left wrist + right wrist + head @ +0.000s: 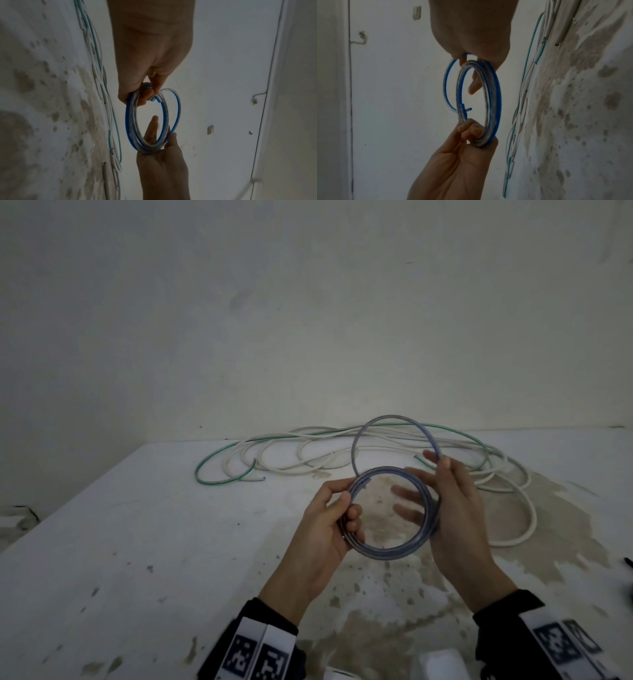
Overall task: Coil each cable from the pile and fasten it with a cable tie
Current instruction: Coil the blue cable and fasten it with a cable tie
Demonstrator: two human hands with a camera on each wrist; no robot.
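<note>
I hold a coil of clear, blue-striped cable (394,553) upright above the table. My left hand (346,505) grips the coil's left side, thumb in front and fingers curled through the ring. My right hand (436,460) pinches the last loose turn (387,417), which arcs above the coil, while its other fingers lie spread behind the ring. In the left wrist view the coil (130,121) hangs between the left hand (145,93) and the right hand (164,136). In the right wrist view the cable's cut end (469,108) sticks into the ring. No cable tie is in view.
A loose pile of white cables (342,450) and a green one (219,460) lies along the back of the stained white table (137,542), against the wall. White objects (438,662) sit at the near edge. A dark object (628,563) pokes in at the right.
</note>
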